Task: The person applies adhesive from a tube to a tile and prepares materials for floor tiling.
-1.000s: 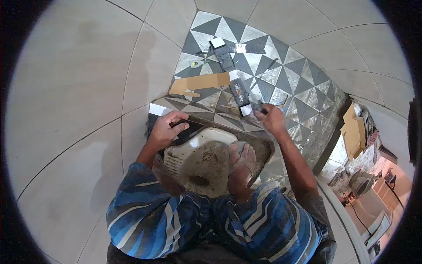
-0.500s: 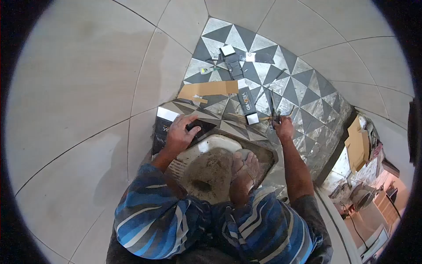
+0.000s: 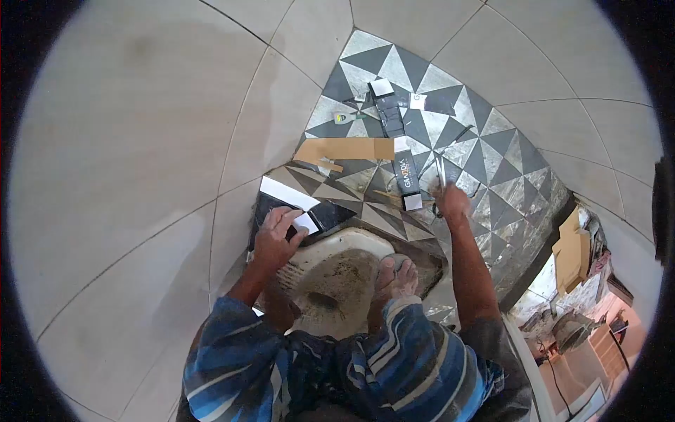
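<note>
My left hand point(image 3: 275, 238) rests over a black cardboard piece point(image 3: 330, 215) with a white band, beside the squat toilet pan point(image 3: 341, 246). Thumb and fingers close on a small white-and-black cardboard strip point(image 3: 306, 224) lying on that piece. A pair of scissors point(image 3: 441, 171) is in my right hand point(image 3: 453, 202), blades pointing away from me over the patterned floor. Its fingers are wrapped around the handles and slightly blurred. Left of the scissors lies a black printed carton strip point(image 3: 406, 174) with white ends.
A brown cardboard piece point(image 3: 344, 148) and a putty knife point(image 3: 344, 118) lie on the patterned tile floor point(image 3: 485, 155). Another black strip point(image 3: 389, 112) is farther back. My foot point(image 3: 399, 276) stands at the pan's right side. Tiled walls enclose the corner; cardboard point(image 3: 573, 257) lies beyond the threshold.
My left fingers have closed on a small white-and-black strip that was not visible before. The scissor blades now show more plainly in my right hand. The view has shifted slightly.
</note>
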The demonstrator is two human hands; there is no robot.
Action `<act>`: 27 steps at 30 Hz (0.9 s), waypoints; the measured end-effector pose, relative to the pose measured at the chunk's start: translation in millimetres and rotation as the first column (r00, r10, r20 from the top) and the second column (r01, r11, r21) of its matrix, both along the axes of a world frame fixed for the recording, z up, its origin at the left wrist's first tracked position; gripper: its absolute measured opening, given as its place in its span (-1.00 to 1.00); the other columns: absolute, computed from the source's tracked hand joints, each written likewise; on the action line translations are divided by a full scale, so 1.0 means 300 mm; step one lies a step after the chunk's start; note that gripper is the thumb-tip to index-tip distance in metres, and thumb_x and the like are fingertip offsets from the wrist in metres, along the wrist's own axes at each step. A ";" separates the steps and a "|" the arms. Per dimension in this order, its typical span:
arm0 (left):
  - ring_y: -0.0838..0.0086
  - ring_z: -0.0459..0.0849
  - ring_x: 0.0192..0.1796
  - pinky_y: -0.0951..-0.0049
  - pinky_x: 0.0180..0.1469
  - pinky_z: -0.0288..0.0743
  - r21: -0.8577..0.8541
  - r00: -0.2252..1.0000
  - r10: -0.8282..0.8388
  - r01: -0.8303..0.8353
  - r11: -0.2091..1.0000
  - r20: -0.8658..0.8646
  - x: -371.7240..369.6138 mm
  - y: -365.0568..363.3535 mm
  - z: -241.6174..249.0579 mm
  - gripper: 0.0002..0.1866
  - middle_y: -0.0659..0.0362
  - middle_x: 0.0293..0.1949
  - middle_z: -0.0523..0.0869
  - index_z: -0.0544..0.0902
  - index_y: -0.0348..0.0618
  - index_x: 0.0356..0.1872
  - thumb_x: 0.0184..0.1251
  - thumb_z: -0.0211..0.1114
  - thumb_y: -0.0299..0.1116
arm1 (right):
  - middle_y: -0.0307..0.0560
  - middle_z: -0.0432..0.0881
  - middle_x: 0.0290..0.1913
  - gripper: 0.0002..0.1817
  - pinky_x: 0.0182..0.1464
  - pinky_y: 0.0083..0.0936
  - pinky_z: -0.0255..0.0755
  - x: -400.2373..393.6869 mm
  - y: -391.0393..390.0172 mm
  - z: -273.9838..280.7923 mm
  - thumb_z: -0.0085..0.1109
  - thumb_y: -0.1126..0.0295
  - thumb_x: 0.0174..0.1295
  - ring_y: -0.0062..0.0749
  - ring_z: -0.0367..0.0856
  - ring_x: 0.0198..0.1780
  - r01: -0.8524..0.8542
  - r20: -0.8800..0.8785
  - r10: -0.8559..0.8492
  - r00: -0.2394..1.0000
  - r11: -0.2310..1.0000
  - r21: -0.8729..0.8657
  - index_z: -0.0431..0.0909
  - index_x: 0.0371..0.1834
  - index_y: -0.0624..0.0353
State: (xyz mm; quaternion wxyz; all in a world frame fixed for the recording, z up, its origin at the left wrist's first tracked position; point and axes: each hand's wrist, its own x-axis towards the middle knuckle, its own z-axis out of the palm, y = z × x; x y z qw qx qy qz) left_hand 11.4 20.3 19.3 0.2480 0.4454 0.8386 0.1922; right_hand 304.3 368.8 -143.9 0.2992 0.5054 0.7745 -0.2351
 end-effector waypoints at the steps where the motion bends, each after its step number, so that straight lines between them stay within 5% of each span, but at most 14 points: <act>1: 0.02 0.66 0.17 0.07 0.23 0.56 -0.004 1.000 -0.006 0.006 1.000 -0.003 -0.006 -0.008 0.005 -0.50 -0.05 0.13 0.67 0.67 -0.14 0.18 0.20 0.54 -0.30 | 0.31 0.75 0.01 -0.46 0.12 -0.02 0.61 -0.062 0.011 -0.014 0.27 -0.12 0.35 0.20 0.76 0.06 -0.031 -0.094 0.034 0.995 0.999 0.039 0.64 -0.05 0.22; 4: 0.06 0.68 0.13 0.15 0.19 0.58 -0.026 0.998 0.052 -0.051 0.998 0.029 -0.016 -0.030 0.030 -0.51 -0.03 0.11 0.68 0.66 -0.13 0.19 0.24 0.55 -0.32 | 0.12 0.72 0.13 -0.63 0.16 -0.04 0.58 -0.387 -0.008 0.029 0.31 0.09 0.33 0.03 0.73 0.11 -0.074 -0.514 0.088 0.853 0.996 0.046 0.67 0.04 0.09; 5: 0.07 0.70 0.10 0.14 0.16 0.60 -0.060 0.987 0.128 -0.122 0.991 0.100 -0.024 -0.035 0.046 -0.52 -0.05 0.13 0.67 0.67 -0.16 0.18 0.25 0.54 -0.30 | 0.12 0.67 0.21 -0.65 0.22 -0.09 0.56 -0.469 -0.023 -0.084 0.28 0.27 0.30 0.02 0.66 0.24 -0.172 -0.574 0.249 0.780 0.967 0.186 0.64 0.13 0.07; 7: 0.14 0.76 -0.01 0.18 0.06 0.65 -0.083 0.967 0.191 -0.180 0.980 0.166 -0.047 -0.045 0.081 -0.53 -0.05 0.09 0.69 0.68 -0.21 0.17 0.25 0.53 -0.31 | 0.08 0.65 0.27 -0.58 0.31 -0.11 0.54 -0.699 -0.026 -0.016 0.19 0.41 0.32 0.05 0.59 0.33 -0.291 -0.501 0.304 0.811 0.951 0.105 0.58 0.27 0.04; 9: 0.16 0.77 -0.04 0.20 0.04 0.66 -0.096 0.952 0.214 -0.197 0.976 0.221 -0.067 -0.080 0.082 -0.53 -0.03 0.04 0.71 0.68 -0.21 0.17 0.25 0.54 -0.32 | 0.08 0.62 0.27 -0.51 0.31 -0.08 0.57 -0.820 -0.084 -0.150 0.11 0.49 0.33 0.07 0.59 0.33 -0.303 -0.586 0.459 0.668 0.887 0.350 0.53 0.36 0.01; 12: 0.36 0.78 -0.06 0.34 0.07 0.66 -0.159 0.899 0.319 -0.283 0.946 0.299 -0.072 -0.108 0.094 -0.57 0.07 -0.01 0.75 0.69 -0.18 0.16 0.26 0.53 -0.46 | 0.12 0.60 0.27 -0.49 0.30 -0.08 0.60 -0.928 -0.124 -0.173 0.07 0.53 0.34 0.03 0.59 0.35 -0.472 -0.534 0.588 0.608 0.808 0.353 0.52 0.38 0.00; 17: 0.34 0.81 -0.12 0.34 -0.01 0.70 -0.108 0.877 0.325 -0.307 0.946 0.353 -0.066 -0.102 0.086 -0.60 0.04 -0.01 0.77 0.67 -0.21 0.17 0.31 0.49 -0.48 | 0.20 0.61 0.25 -0.43 0.17 -0.05 0.65 -0.949 -0.122 -0.088 0.16 0.38 0.36 0.06 0.73 0.15 -0.519 -0.393 0.512 0.764 0.849 0.098 0.38 0.47 0.04; 19: 0.38 0.81 -0.11 0.36 -0.02 0.70 -0.105 0.836 0.341 -0.329 0.938 0.430 -0.055 -0.091 0.076 -0.60 0.04 -0.02 0.78 0.67 -0.22 0.19 0.33 0.48 -0.48 | 0.15 0.70 0.06 -0.39 -0.02 -0.16 0.71 -0.883 -0.167 -0.141 0.18 0.39 0.37 -0.06 0.80 -0.02 -0.068 -0.629 0.146 0.764 0.987 0.147 0.32 0.50 0.06; 20: 0.41 0.80 -0.11 0.37 -0.03 0.69 -0.101 0.795 0.338 -0.335 0.937 0.505 -0.054 -0.077 0.072 -0.59 0.04 -0.04 0.79 0.66 -0.22 0.20 0.36 0.47 -0.47 | 0.12 0.72 -0.01 -0.41 -0.10 -0.25 0.71 -0.854 -0.156 0.032 0.16 0.44 0.39 -0.15 0.81 -0.06 0.098 -0.671 -0.271 0.690 0.954 -0.284 0.31 0.50 0.08; 21: 0.41 0.80 -0.11 0.37 -0.03 0.69 -0.096 0.795 0.341 -0.341 0.935 0.501 -0.051 -0.049 0.082 -0.59 0.04 -0.04 0.79 0.66 -0.22 0.20 0.36 0.47 -0.47 | 0.09 0.74 -0.08 -0.42 -0.18 -0.34 0.72 -0.809 -0.160 0.243 0.14 0.49 0.40 -0.24 0.81 -0.11 0.201 -0.526 -0.647 0.552 0.715 -0.670 0.29 0.49 0.10; 23: 0.46 0.79 -0.10 0.40 -0.04 0.67 0.024 0.819 0.190 -0.242 0.970 0.542 -0.043 0.016 0.110 -0.59 0.04 -0.05 0.81 0.65 -0.22 0.24 0.40 0.45 -0.44 | 0.05 0.75 -0.08 -0.42 -0.27 -0.49 0.69 -0.676 -0.223 0.333 0.18 0.50 0.43 -0.38 0.79 -0.20 0.039 -0.531 -0.769 0.355 0.580 -0.814 0.27 0.49 0.12; 25: 0.47 0.79 -0.10 0.40 -0.03 0.67 -0.003 0.780 0.172 -0.214 0.977 0.602 -0.032 0.100 0.147 -0.59 0.05 -0.05 0.81 0.64 -0.23 0.25 0.43 0.44 -0.41 | 0.05 0.75 -0.02 -0.49 -0.24 -0.49 0.69 -0.585 -0.282 0.441 0.16 0.45 0.51 -0.40 0.78 -0.21 -0.076 -0.375 -0.863 0.338 0.372 -0.925 0.28 0.48 0.11; 27: 0.49 0.78 -0.13 0.37 -0.04 0.66 0.042 0.720 0.089 -0.161 0.986 0.688 0.001 0.160 0.159 -0.62 0.04 -0.10 0.81 0.64 -0.23 0.23 0.52 0.38 -0.28 | 0.04 0.75 -0.01 -0.51 -0.23 -0.50 0.68 -0.523 -0.343 0.515 0.15 0.42 0.53 -0.41 0.78 -0.21 -0.076 -0.362 -0.885 0.294 0.355 -0.932 0.29 0.46 0.10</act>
